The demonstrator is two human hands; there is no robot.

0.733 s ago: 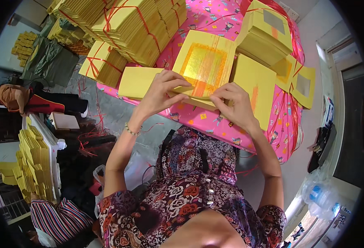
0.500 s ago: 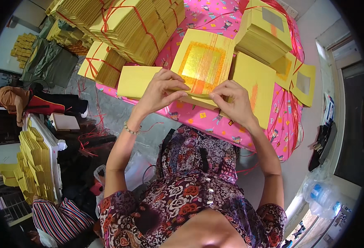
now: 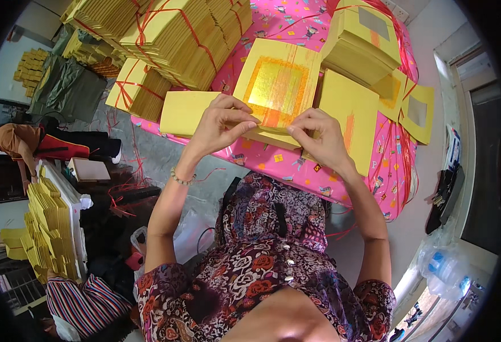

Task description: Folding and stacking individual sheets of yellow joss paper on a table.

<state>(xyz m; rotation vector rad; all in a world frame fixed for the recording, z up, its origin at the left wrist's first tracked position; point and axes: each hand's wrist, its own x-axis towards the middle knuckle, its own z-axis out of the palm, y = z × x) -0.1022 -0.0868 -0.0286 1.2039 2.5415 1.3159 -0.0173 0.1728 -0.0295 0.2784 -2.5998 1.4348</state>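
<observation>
A yellow paper sheet [image 3: 277, 85] with a shiny gold square and an orange border lies in front of me. Its near edge is pinched between thumb and fingers of my left hand [image 3: 219, 126] at one side and of my right hand [image 3: 323, 139] at the other. Between the hands that edge curls slightly. Beneath it are more yellow sheets, partly hidden. Left of my left hand is a plain yellow folded piece [image 3: 187, 111]. A yellow stack with an orange streak [image 3: 350, 114] lies beside my right hand.
Tall yellow paper bundles [image 3: 176, 43] tied with red string stand at the back left. Another stack [image 3: 364, 48] is at the back right. All rest on a pink patterned table cover [image 3: 279, 162]. Two other people work at the left, near a white board [image 3: 71, 211] holding yellow paper.
Both hands keep their pinch on the sheet's near edge. My right hand has shifted very slightly left. The person at the far left has moved a little.
</observation>
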